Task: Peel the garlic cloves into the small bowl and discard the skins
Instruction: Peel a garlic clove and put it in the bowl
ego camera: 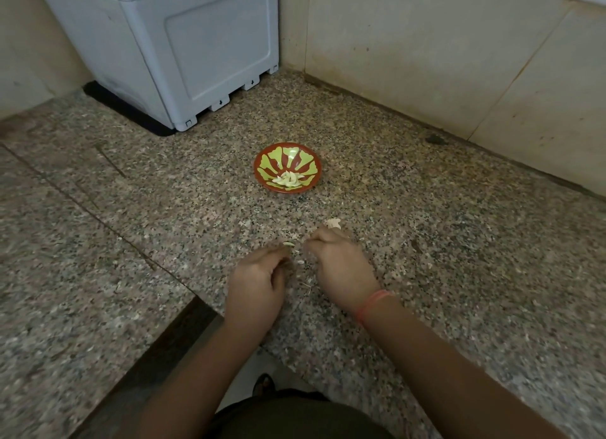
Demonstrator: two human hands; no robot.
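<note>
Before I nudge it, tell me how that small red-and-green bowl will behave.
The small red-and-green patterned bowl looks shallow and wide, so likely slides rather than tips on the speckled granite counter. Holding only a few peeled garlic cloves, it probably feels light.

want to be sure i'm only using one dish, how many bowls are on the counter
1: the small bowl sits on the granite counter, beyond the left hand and right hand, with peeled cloves piled inside. No other bowl is in view.
</note>
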